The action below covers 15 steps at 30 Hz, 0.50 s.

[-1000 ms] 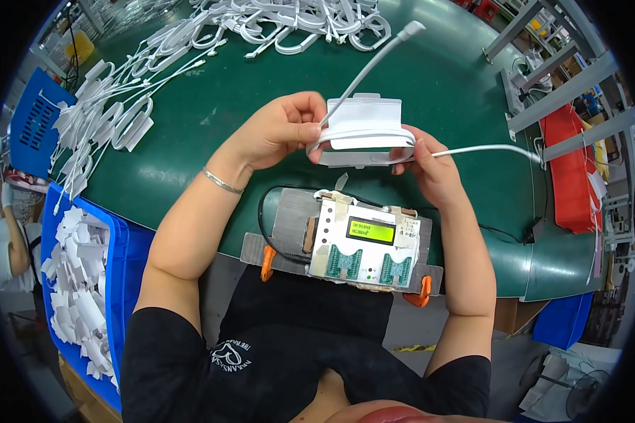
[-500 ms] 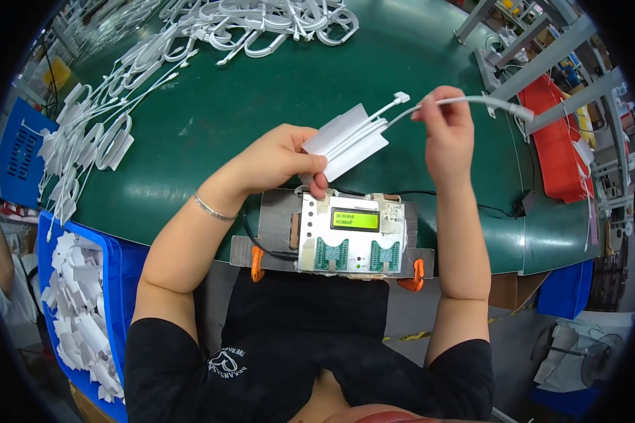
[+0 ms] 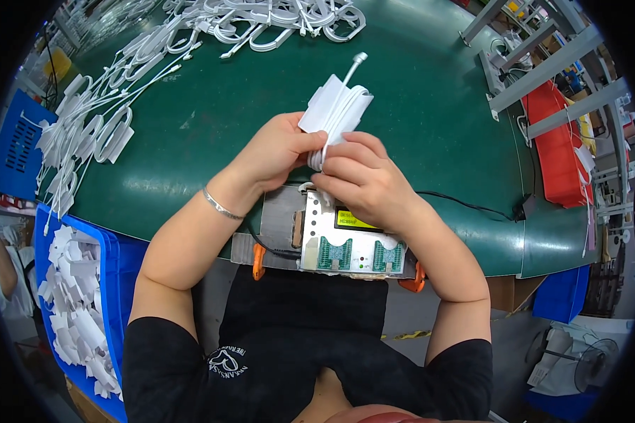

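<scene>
Left hand [image 3: 281, 149]: grasping, barely open. We have thumb on top, across the lower left part of the bundle, other fingers tucked behind, mostly out of sight. It holds white card [image 3: 316, 109] and white cable [image 3: 343, 116] together.

Right hand [image 3: 367, 182]: fingers bent, closed in on the cable at the lower end of the coil, fingertips touching it. Exact pinch point is hidden by the hand itself; we can't tell how much cable sits between the tips.

Bundle: in the air between both hands, over the green table [image 3: 437, 92], just beyond the tester box [image 3: 319, 236]. It tilts, upper end leaning right. Cable lies in several long, close loops over the card, rounded bend at the upper right. Card is folded, its flaps showing left and right of the loops. One cable end sticks out past the top edge, white connector [image 3: 360, 58] pointing up and away from us. Other end: we can't make it out.

Tester box sits partly under the right hand, which covers part of the lit display [image 3: 353, 221]. Two green boards on its near face show fully. Pile of cables [image 3: 261, 29] at the far edge, well apart from the hands. Blue bin [image 3: 125, 264] with paper scraps [image 3: 77, 317] at left.
</scene>
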Each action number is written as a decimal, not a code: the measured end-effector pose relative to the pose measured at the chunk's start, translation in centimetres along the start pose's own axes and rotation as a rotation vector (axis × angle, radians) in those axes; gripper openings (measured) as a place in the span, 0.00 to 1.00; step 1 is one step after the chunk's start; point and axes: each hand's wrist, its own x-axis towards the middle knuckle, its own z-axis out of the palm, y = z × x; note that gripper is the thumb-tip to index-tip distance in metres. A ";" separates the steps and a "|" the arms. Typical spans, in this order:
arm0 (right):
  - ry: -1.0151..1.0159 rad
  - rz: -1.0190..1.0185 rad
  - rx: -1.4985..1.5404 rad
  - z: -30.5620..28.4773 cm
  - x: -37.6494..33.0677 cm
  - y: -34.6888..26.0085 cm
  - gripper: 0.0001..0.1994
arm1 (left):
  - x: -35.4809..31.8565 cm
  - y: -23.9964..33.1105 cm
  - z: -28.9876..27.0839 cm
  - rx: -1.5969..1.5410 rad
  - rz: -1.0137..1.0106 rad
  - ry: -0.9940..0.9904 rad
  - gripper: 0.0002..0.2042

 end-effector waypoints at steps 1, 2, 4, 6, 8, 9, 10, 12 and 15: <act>0.081 0.050 0.035 -0.3 0.4 -0.3 0.15 | 0.2 0.1 -1.0 -0.008 -0.001 -0.065 0.11; 0.160 0.102 0.066 -0.7 0.6 -0.4 0.17 | 0.4 0.9 -2.4 0.089 -0.080 -0.155 0.10; 0.190 0.214 -0.028 -0.8 0.0 0.6 0.19 | 0.0 2.6 -3.3 0.232 -0.235 -0.261 0.07; 0.113 0.239 -0.093 -0.9 -0.7 1.8 0.15 | 0.3 2.6 -3.4 0.303 -0.258 -0.295 0.07; 0.117 0.244 -0.044 -0.6 -1.1 2.6 0.14 | 0.5 2.5 -3.2 0.399 -0.272 -0.348 0.07; 0.123 0.245 -0.001 -0.4 -1.3 2.8 0.13 | 0.4 2.5 -3.2 0.399 -0.278 -0.348 0.07; 0.124 0.247 0.003 -0.2 -1.4 2.9 0.13 | 0.3 2.6 -3.2 0.397 -0.272 -0.349 0.08; 0.055 0.343 0.151 0.0 -1.6 3.0 0.14 | 0.0 2.8 -3.0 0.398 -0.267 -0.351 0.09; 0.042 0.323 0.151 0.0 -1.6 3.1 0.16 | -0.3 2.7 -2.0 0.335 -0.212 -0.380 0.11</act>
